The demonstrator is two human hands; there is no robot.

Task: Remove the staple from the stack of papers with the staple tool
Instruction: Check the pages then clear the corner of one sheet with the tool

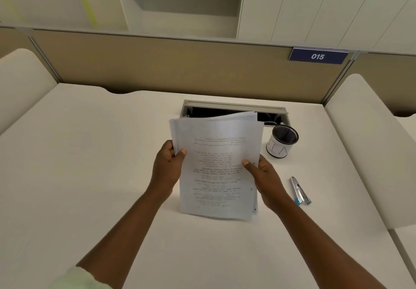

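Note:
A stack of white printed papers [217,167] is held upright above the desk, its lower edge near the desk surface. My left hand [167,167] grips its left edge with the thumb on the front sheet. My right hand [262,177] grips the right edge the same way. The top sheets fan apart a little at the upper edge. I cannot make out a staple on the stack. The staple tool [300,190], silver metal with a blue end, lies flat on the desk to the right of my right hand, untouched.
A black mesh pen cup [282,141] with a white label stands at the back right of the papers. Behind the papers an open cable slot [234,108] is cut into the white desk [90,176]. A beige partition with a "015" sign [317,56] closes the far edge.

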